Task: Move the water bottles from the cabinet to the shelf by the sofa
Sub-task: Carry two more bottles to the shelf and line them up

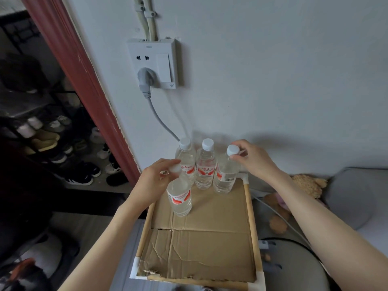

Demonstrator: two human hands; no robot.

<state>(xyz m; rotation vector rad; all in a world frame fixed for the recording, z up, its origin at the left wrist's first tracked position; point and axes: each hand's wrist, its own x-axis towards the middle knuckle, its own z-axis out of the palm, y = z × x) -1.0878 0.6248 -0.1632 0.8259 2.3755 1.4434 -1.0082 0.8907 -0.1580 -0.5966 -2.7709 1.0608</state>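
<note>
My left hand [154, 181] pinches the front bottle's [180, 198] cap, my right hand [255, 159] pinches the right bottle's [225, 175] cap, both on the shelf [210, 244].

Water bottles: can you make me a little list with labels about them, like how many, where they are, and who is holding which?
bottles: four, upright, white caps
surface: cardboard-lined shelf
back row: left bottle, middle bottle, right bottle
front: front bottle
left hand: grip on front bottle's cap
right hand: grip on right bottle's cap
behind: wall socket, plug in
</note>
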